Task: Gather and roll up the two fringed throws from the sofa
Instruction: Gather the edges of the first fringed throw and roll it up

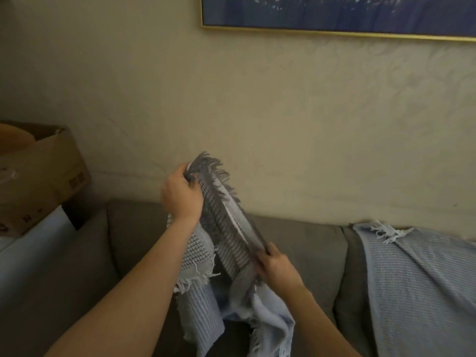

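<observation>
Grips the upper fringed corner of a grey-and-blue throw [226,228] with the left hand [181,194], fingers curled round the cloth. Pinches the same fringed edge lower down with the right hand [277,265], stretching it straight between the two. Lets the rest hang below both hands, in front of the sofa [304,253]. Has the second throw [417,279], pale blue, draped over the sofa back, well right of the right hand. Has a cardboard box [43,176] far left of the left hand.
</observation>
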`<state>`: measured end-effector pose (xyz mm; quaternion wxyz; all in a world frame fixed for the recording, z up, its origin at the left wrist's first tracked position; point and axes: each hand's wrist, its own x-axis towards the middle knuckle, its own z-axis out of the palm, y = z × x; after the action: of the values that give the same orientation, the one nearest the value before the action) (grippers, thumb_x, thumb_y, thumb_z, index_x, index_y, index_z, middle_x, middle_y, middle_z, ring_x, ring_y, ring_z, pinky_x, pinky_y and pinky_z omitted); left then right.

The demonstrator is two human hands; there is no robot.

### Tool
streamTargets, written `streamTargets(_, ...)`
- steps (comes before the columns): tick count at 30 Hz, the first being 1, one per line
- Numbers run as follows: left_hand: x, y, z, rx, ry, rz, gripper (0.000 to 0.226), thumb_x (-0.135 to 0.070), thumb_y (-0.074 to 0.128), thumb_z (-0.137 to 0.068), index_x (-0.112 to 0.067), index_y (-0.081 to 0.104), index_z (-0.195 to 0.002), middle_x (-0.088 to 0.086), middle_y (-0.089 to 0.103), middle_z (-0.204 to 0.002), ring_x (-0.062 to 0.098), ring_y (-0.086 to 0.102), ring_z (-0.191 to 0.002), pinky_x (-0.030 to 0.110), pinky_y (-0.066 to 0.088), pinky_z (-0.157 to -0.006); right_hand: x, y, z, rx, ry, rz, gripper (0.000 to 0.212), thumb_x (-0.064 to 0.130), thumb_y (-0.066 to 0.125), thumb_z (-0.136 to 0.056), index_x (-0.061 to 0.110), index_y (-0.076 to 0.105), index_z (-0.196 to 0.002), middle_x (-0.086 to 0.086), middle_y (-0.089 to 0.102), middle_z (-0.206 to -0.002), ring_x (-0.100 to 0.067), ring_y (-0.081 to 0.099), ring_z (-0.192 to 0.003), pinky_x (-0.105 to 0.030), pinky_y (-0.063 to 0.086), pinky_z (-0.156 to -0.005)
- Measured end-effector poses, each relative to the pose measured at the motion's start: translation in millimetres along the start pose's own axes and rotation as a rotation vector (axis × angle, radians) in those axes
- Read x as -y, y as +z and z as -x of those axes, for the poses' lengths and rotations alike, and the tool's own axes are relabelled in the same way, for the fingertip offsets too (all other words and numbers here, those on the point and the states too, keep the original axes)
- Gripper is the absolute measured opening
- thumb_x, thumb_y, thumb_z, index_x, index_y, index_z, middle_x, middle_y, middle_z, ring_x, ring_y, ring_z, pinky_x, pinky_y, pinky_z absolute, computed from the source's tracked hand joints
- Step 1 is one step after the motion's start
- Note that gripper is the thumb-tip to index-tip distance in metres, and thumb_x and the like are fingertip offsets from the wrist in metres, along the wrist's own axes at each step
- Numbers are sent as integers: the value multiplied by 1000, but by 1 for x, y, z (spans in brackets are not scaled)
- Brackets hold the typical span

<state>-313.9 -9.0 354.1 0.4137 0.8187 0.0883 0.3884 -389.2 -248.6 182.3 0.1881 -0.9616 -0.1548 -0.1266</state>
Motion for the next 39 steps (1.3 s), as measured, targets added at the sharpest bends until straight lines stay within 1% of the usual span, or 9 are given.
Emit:
streamTargets(5,-5,2,10,3,59,28,27,-6,64,-95,-20,80,-111,7,78,-87,34,70,-79,40,52,-65,1,14,10,62,315,-252,37,42,52,-78,10,62,-63,2,47,-68,-20,49,-59,-28,36,-58)
streamTargets(8,-7,-1,9,-14,57,24,30,-4,64,-95,-20,80,-114,8,80,-90,35,70,-82,38,49,-67,2,10,15,184,430,-308,36,37,56,-78,10,41,-59,5,38,-49,-10,34,-50,-31,30,-56)
streamTargets(14,6,-5,5,-31,-12,64,24,-7,63,-96,-17,80,-108,9,79,-89,34,71,-82,43,57,-70,0,-6,13,-71,571,-650,49,5,61,-94,21,35,-57,5,29,-55,-5,26,-55,-27,22,-51)
streamTargets(20,-6,-5,12,2,45,162,18,-7,67,-94,-16,80,-101,3,76,-82,25,69,-75,34,51,-67,6,12,8,131,311,-344,31,22,56,-78,9,36,-59,-8,43,-56,-10,36,-51,-33,33,-53)
streamTargets(24,-16,-7,14,63,125,289,20,-5,67,-94,-15,81,-104,-6,79,-89,14,73,-82,34,60,-75,18,20,2,157,252,-330,23,31,53,-76,11,51,-66,-4,60,-75,-22,56,-70,-38,47,-63)
streamTargets(29,-24,-11,15,109,159,362,17,-6,68,-96,-12,81,-105,-6,79,-91,11,75,-86,41,63,-82,34,20,-6,163,198,-343,27,51,63,-85,34,51,-66,8,53,-92,-23,63,-85,-37,52,-71)
streamTargets(31,-26,-14,15,124,171,386,17,-5,68,-96,-11,81,-105,-7,79,-92,9,75,-87,40,64,-83,40,21,-7,192,174,-298,20,55,62,-85,37,61,-79,6,52,-104,-26,64,-88,-40,54,-73)
streamTargets(33,-26,-16,14,113,178,385,17,-5,68,-96,-12,81,-104,-8,78,-91,8,75,-86,39,63,-82,41,24,-10,153,226,-229,39,56,57,-90,23,68,-105,-2,55,-115,-31,66,-90,-40,53,-73)
streamTargets(39,-17,-17,8,43,126,317,18,-12,65,-96,-15,81,-105,-4,79,-88,16,74,-82,45,62,-76,18,25,-12,-6,344,-157,25,19,49,-101,9,62,-83,-12,68,-82,-36,65,-73,-35,35,-56)
